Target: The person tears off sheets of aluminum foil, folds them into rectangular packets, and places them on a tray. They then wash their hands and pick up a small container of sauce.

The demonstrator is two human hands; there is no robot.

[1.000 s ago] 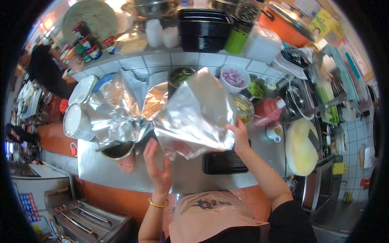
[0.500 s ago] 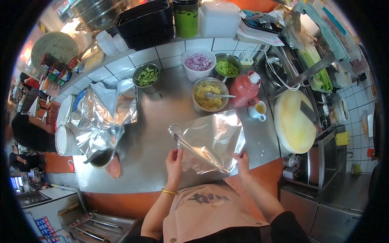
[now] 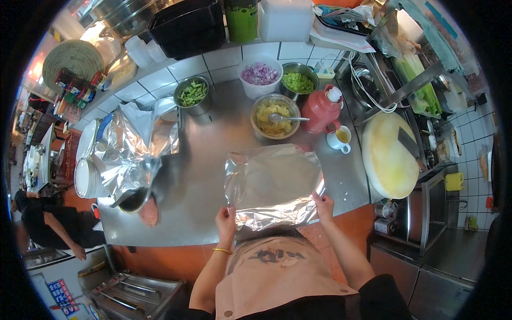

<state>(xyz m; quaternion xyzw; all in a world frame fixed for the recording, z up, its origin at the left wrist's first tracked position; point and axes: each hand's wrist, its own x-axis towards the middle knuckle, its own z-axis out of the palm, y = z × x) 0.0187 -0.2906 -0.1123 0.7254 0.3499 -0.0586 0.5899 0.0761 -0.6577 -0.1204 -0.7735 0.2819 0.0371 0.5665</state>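
A rectangular sheet of aluminium foil [image 3: 269,178] lies over the near edge of the steel counter in front of me. My left hand [image 3: 225,220] pinches its left edge near the front corner. On the right side, my right hand [image 3: 323,206] grips the opposite edge between thumb and fingers. The foil looks mostly flat, with creases along its near part. Just beyond it stands a bowl of yellowish mash [image 3: 273,118] with a spoon [image 3: 288,118] resting in it. A red thermos jug [image 3: 322,110] and a white cup [image 3: 340,140] of amber liquid are to its right.
More crumpled foil [image 3: 128,141] covers things at the counter's left, beside stacked white plates [image 3: 89,180] and a piece of raw meat [image 3: 149,212]. Bowls of chopped onion [image 3: 260,73] and greens [image 3: 193,95] line the back. A round cutting board [image 3: 390,154] holds a cleaver [image 3: 409,143]. A person [image 3: 53,224] stands far left.
The foil has been spread flatter; the diagonal fold across it is gone. My left hand has moved slightly nearer me, and my right hand has shifted a little right and away from me.
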